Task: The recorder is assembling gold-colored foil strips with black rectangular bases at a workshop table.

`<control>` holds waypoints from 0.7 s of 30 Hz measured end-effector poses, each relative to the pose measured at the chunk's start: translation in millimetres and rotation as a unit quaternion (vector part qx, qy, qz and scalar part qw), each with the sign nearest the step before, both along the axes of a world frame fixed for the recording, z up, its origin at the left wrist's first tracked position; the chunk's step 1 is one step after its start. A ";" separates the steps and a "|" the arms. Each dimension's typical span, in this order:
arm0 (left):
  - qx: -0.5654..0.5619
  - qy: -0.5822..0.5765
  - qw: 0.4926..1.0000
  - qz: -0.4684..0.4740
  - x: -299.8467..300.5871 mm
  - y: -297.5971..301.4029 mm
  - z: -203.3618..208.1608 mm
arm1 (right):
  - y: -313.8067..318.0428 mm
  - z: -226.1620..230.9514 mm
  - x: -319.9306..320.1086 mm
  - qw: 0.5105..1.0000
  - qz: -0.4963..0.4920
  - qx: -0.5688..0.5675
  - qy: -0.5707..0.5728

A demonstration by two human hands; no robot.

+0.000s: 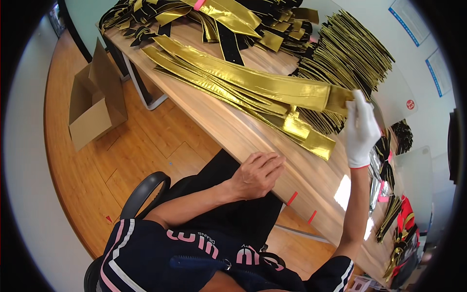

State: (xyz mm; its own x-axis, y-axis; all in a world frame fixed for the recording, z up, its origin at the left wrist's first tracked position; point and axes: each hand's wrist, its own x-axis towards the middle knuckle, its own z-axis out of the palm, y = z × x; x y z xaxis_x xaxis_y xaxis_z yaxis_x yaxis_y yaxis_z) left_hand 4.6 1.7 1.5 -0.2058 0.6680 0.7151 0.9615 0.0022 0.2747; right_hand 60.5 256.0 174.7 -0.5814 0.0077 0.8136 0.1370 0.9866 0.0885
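My right hand (362,131), in a white glove with a red cuff edge, pinches the right end of a long shiny gold strip (253,82). That strip lies slantwise over the table, on top of several more gold strips (228,100) fanned out beneath it. Bare and with its fingers curled together, my left hand (259,175) rests at the table's near edge, apart from the strips. Nothing shows in it. Beyond the held strip stands a dense row of black-and-gold strips (348,51) stacked on edge.
A tangled heap of black and gold strips (233,19) covers the table's far left, one bundle tied with a pink band (199,4). Red tape marks (292,198) sit on the near edge. More bundles (386,165) lie to the right. On the floor stands an open cardboard box (97,104).
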 end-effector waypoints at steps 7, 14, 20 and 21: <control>0.076 -0.156 0.982 -0.076 -14.4 7.2 27.5 | -4.0 3.9 21.6 0.956 -0.005 -0.291 -0.026; 0.008 -0.023 1.000 0.005 -65.0 75.3 76.5 | -2.3 -10.0 30.5 0.807 0.018 -0.590 -0.024; -0.140 -0.046 0.989 -0.034 -89.2 112.1 67.0 | 7.4 -22.4 35.7 0.726 0.042 -0.686 -0.020; -0.140 -0.045 0.988 -0.036 -92.7 111.1 69.2 | 7.3 -23.2 35.2 0.724 0.049 -0.687 -0.029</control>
